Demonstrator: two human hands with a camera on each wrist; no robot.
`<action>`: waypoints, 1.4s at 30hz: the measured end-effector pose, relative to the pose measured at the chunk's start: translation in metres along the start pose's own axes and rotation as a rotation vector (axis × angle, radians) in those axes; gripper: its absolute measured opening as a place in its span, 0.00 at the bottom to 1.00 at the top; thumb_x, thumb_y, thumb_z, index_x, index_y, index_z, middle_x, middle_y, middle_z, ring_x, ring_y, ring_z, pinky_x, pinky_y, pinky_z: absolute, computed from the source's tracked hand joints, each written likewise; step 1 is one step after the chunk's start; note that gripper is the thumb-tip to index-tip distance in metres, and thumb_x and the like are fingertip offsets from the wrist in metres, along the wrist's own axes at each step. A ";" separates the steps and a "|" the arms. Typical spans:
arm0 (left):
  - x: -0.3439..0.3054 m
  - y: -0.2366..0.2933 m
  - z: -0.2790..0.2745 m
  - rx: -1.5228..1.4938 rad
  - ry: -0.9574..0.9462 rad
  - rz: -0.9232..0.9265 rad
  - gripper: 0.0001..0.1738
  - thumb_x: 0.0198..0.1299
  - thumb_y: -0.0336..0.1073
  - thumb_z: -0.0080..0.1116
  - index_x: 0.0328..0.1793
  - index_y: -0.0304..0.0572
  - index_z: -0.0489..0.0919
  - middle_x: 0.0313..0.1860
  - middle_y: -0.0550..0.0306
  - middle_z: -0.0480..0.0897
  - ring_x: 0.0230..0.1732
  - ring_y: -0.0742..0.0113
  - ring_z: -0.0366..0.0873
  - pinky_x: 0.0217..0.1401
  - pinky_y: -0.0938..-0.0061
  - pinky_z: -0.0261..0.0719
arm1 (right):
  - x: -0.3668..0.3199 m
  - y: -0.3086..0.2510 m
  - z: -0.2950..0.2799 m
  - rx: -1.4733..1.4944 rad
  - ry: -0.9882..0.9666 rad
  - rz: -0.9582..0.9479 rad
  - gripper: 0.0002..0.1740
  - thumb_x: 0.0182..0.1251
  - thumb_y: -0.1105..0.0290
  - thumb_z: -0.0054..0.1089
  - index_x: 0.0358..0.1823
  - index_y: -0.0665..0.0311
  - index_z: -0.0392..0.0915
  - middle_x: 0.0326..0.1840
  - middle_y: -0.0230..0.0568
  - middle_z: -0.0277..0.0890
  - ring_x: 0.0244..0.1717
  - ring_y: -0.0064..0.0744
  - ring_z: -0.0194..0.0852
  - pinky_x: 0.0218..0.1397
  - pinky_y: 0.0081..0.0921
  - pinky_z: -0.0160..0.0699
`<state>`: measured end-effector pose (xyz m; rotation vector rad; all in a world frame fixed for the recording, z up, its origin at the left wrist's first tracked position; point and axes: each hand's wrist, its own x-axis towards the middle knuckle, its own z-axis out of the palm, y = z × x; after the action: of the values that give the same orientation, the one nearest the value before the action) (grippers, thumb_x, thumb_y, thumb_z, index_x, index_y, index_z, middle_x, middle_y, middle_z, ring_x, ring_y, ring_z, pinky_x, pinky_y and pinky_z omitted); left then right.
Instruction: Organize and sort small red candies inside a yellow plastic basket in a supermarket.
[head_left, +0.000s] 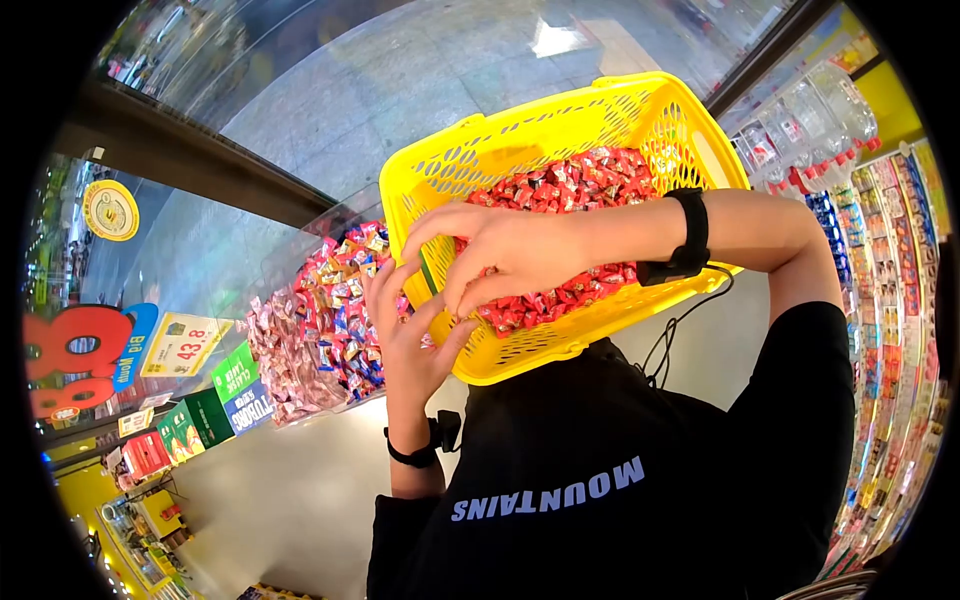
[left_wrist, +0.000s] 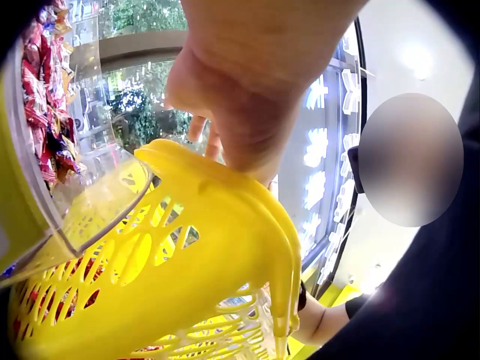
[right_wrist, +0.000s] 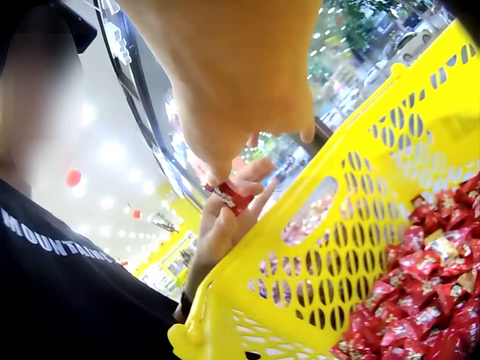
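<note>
A red-wrapped candy (right_wrist: pixel 234 198) sits between the two hands in the right wrist view, just outside the basket rim. My left hand (head_left: pixel 408 335) pinches it from below with thumb and fingers. From above, my right hand (head_left: pixel 525 255) pinches it too, the forearm crossing over the yellow basket (head_left: pixel 520 130). In the left wrist view my left hand (left_wrist: pixel 240 97) is above the basket's corner (left_wrist: pixel 217 187), the fingertips partly hidden. Red-wrapped candies (head_left: pixel 560 185) lie in the basket. The head view does not show the pinched candy clearly.
A clear bin of mixed wrapped candies (head_left: pixel 345 310) stands left of the basket. Glass panes lie beyond. Bottles (head_left: pixel 820 115) and packed shelves (head_left: pixel 885 300) are at the right; boxes (head_left: pixel 195 420) and price signs (head_left: pixel 185 345) at the left. A cable (head_left: pixel 668 345) hangs near my body.
</note>
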<state>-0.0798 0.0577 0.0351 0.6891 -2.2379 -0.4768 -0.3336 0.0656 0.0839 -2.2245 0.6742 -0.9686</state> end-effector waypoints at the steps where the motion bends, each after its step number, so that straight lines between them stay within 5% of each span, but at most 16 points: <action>1: 0.001 0.000 -0.003 -0.004 -0.017 0.011 0.24 0.46 0.36 0.83 0.52 0.41 0.91 0.74 0.45 0.80 0.84 0.35 0.66 0.88 0.36 0.57 | 0.002 0.000 0.003 0.014 0.015 -0.010 0.05 0.66 0.66 0.78 0.41 0.55 0.93 0.75 0.47 0.70 0.77 0.55 0.69 0.80 0.52 0.66; 7: -0.003 -0.007 -0.011 -0.122 -0.080 0.008 0.22 0.44 0.37 0.86 0.47 0.46 0.92 0.71 0.50 0.81 0.83 0.36 0.67 0.88 0.34 0.54 | 0.002 0.004 0.008 -0.009 -0.001 -0.105 0.05 0.66 0.66 0.79 0.42 0.53 0.94 0.78 0.45 0.70 0.79 0.56 0.67 0.81 0.52 0.66; 10: -0.008 -0.009 -0.014 -0.118 -0.045 -0.017 0.21 0.42 0.37 0.88 0.45 0.48 0.91 0.70 0.52 0.81 0.82 0.36 0.68 0.86 0.34 0.56 | 0.003 -0.001 0.007 0.016 -0.021 -0.019 0.08 0.64 0.65 0.80 0.44 0.53 0.94 0.78 0.46 0.71 0.81 0.55 0.66 0.82 0.53 0.65; 13: -0.017 -0.021 -0.023 -0.062 0.095 -0.120 0.22 0.42 0.37 0.88 0.44 0.48 0.89 0.69 0.52 0.81 0.81 0.36 0.68 0.85 0.37 0.58 | -0.017 0.022 0.007 -0.216 -0.141 0.266 0.15 0.63 0.57 0.81 0.47 0.54 0.94 0.79 0.48 0.71 0.83 0.53 0.63 0.83 0.53 0.63; 16: -0.026 -0.033 -0.027 0.107 0.190 -0.239 0.19 0.48 0.36 0.87 0.46 0.48 0.89 0.71 0.51 0.80 0.81 0.36 0.67 0.85 0.39 0.60 | -0.047 0.039 0.011 -0.464 -0.767 0.423 0.22 0.60 0.48 0.80 0.47 0.56 0.94 0.81 0.49 0.69 0.86 0.53 0.59 0.84 0.58 0.61; 19: -0.033 -0.036 -0.027 0.298 0.157 -0.354 0.14 0.56 0.34 0.83 0.47 0.48 0.90 0.73 0.50 0.79 0.80 0.36 0.68 0.85 0.39 0.59 | -0.087 0.050 0.033 -0.614 -0.832 0.350 0.22 0.58 0.46 0.79 0.44 0.54 0.95 0.83 0.48 0.68 0.87 0.53 0.55 0.86 0.62 0.56; 22: -0.044 -0.045 -0.021 0.236 0.228 -0.352 0.12 0.58 0.34 0.81 0.47 0.48 0.90 0.72 0.50 0.80 0.80 0.37 0.68 0.85 0.38 0.58 | -0.103 0.067 0.043 -0.790 -0.750 0.242 0.21 0.56 0.47 0.80 0.44 0.51 0.95 0.82 0.44 0.67 0.88 0.52 0.53 0.88 0.70 0.48; 28: -0.043 -0.043 -0.011 0.164 0.258 -0.317 0.08 0.60 0.32 0.77 0.46 0.49 0.91 0.70 0.52 0.82 0.80 0.41 0.71 0.88 0.36 0.53 | -0.109 0.070 0.056 -0.625 -0.680 0.352 0.17 0.53 0.52 0.79 0.42 0.50 0.96 0.84 0.44 0.65 0.89 0.54 0.50 0.90 0.71 0.42; 29: -0.039 -0.039 -0.012 0.220 0.244 -0.257 0.08 0.61 0.28 0.75 0.46 0.45 0.91 0.69 0.48 0.82 0.76 0.40 0.74 0.82 0.45 0.66 | -0.110 0.070 0.057 -0.642 -0.672 0.339 0.16 0.52 0.54 0.79 0.41 0.50 0.96 0.83 0.44 0.66 0.88 0.54 0.51 0.89 0.71 0.44; 32: -0.038 -0.034 -0.007 0.155 0.229 -0.269 0.07 0.60 0.32 0.76 0.44 0.51 0.92 0.70 0.54 0.82 0.80 0.42 0.71 0.89 0.35 0.51 | -0.108 0.070 0.056 -0.622 -0.676 0.336 0.13 0.52 0.58 0.77 0.38 0.50 0.95 0.81 0.45 0.69 0.87 0.54 0.52 0.87 0.69 0.49; 36: -0.034 -0.029 -0.003 0.063 0.218 -0.241 0.10 0.58 0.32 0.77 0.46 0.51 0.92 0.69 0.54 0.82 0.81 0.43 0.70 0.90 0.34 0.49 | -0.075 0.066 0.027 -0.327 -0.603 0.418 0.09 0.54 0.60 0.77 0.34 0.52 0.94 0.78 0.50 0.71 0.86 0.57 0.55 0.84 0.59 0.58; 42: -0.004 -0.003 -0.009 0.061 -0.049 -0.118 0.19 0.57 0.46 0.81 0.53 0.53 0.92 0.78 0.52 0.74 0.86 0.40 0.61 0.91 0.32 0.42 | -0.031 0.031 -0.009 0.105 -0.308 0.413 0.06 0.63 0.66 0.81 0.39 0.53 0.93 0.79 0.54 0.68 0.83 0.55 0.62 0.82 0.49 0.65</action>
<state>-0.0693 0.0566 0.0374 0.8534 -2.2738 -0.4891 -0.3652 0.0624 0.0527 -1.9742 0.8690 -0.4352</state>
